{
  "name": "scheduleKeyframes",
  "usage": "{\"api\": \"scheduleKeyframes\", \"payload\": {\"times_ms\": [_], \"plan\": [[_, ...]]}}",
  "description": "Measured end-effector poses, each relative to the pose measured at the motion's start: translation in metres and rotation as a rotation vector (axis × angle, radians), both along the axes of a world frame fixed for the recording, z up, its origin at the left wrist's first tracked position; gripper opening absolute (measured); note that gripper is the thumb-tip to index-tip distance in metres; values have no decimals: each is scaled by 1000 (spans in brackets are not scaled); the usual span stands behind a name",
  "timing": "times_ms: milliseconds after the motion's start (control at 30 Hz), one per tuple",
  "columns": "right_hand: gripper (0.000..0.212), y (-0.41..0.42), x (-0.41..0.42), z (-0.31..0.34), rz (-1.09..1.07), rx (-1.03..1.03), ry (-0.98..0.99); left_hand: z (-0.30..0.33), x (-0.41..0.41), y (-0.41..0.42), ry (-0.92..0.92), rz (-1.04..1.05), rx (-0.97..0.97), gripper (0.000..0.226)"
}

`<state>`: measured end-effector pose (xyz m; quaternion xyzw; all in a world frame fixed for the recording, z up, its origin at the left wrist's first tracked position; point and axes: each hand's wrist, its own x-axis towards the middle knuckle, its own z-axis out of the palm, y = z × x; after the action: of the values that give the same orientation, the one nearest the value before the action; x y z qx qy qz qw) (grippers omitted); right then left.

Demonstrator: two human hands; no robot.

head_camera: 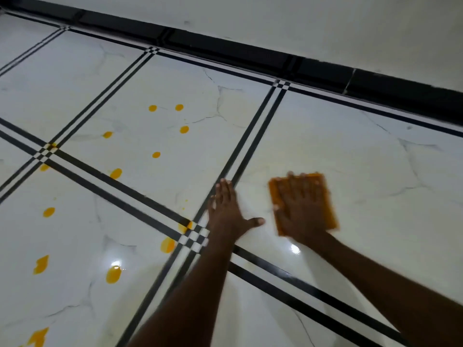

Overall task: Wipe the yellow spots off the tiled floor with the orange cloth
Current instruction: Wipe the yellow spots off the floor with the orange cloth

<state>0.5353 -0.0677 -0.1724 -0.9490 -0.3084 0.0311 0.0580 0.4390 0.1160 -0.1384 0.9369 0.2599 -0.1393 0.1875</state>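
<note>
The orange cloth (328, 216) lies flat on the white marble-look tiled floor (363, 159), right of centre. My right hand (299, 209) presses down on it with fingers spread, blurred by motion. My left hand (226, 209) rests flat on the floor just left of the cloth, fingers apart, holding nothing, beside the black double tile line. Several yellow spots (115, 173) dot the tiles to the left, such as one (184, 129) further back, one (167, 244) near the line crossing and one (113, 275) nearer me.
Black double lines (253, 136) cross the floor between tiles. A black skirting strip (250, 52) runs along the base of the white wall (325, 23) at the back. Light glare (295, 249) shines on the tile near my right wrist.
</note>
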Motion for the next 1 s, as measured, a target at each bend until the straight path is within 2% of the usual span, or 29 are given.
{"api": "scheduleKeyframes", "payload": {"times_ms": [67,100,200,267,333,367,433,500,533,567,633,667,767,833,900,1000], "plan": [[71,33,22,3,184,-6,7,-4,-1,6,6,-10,15,142],[71,34,39,4,149,-14,28,-6,0,4,7,-20,19,143],[72,-7,68,1,-194,-13,-15,-8,1,9,24,-28,13,144],[72,-51,48,-1,-381,15,-55,-7,3,7,24,-27,25,145],[73,-75,3,4,-448,37,-55,-5,1,6,17,-13,29,144],[74,-79,-19,5,-405,55,-40,-4,2,3,20,-14,25,144],[74,-69,-41,6,-175,53,22,1,7,1,61,-14,42,144],[73,-54,-24,8,25,27,38,12,16,-6,141,-28,113,140],[73,-51,-7,10,53,11,50,20,20,-13,153,-49,177,129],[73,-53,11,10,27,-6,50,28,22,-21,122,-94,273,109],[73,-81,33,1,-171,-13,8,38,22,-38,-6,-246,448,69],[72,-107,33,-2,-293,2,-22,39,22,-44,-63,-304,462,64],[73,-181,-12,2,-617,-14,-58,26,5,-53,-39,-368,253,86],[74,-177,-57,9,-681,-27,-55,14,-15,-59,9,-358,186,94],[76,-130,-85,7,-511,2,-19,7,-38,-63,-74,-281,185,90],[76,-50,-81,2,-106,27,-7,7,-73,-59,-157,-139,226,74]]}}
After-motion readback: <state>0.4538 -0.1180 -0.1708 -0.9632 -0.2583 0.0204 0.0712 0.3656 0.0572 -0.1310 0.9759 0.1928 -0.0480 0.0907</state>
